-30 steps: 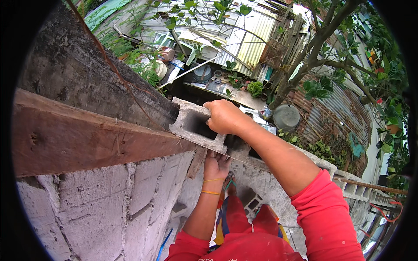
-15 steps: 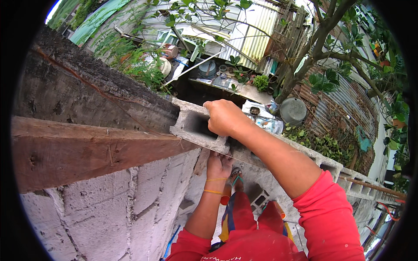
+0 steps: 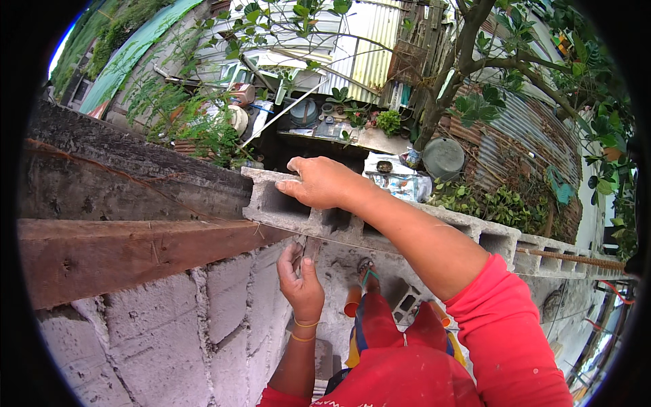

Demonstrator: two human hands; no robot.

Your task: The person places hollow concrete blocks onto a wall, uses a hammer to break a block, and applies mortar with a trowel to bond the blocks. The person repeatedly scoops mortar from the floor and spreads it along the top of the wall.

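Note:
A grey hollow concrete block [image 3: 277, 201] sits at the left end of a row of blocks, against the dark concrete post. Over its top edge my right hand [image 3: 324, 182] is closed, thumb toward the open core and fingers reaching to the far side. Just below the block's near face, my left hand [image 3: 302, 288] is held apart from it with thumb and fingers spread, palm up and empty. Yellow bands circle the left wrist. A thin line [image 3: 346, 243] runs along the near edge of the blocks.
A wooden beam [image 3: 135, 244] and the dark concrete post [image 3: 135, 183] lie left, above a rough pale block wall [image 3: 156, 319]. A rusty rebar [image 3: 569, 257] lies along the row at right. Another hollow block [image 3: 407, 302] rests by my feet. Beyond are a tree [image 3: 468, 47] and a grey basin [image 3: 443, 159].
My left hand has come down off the block's underside and spread its fingers. My right hand has stayed on the block, its fingers less curled. The view has shifted slightly.

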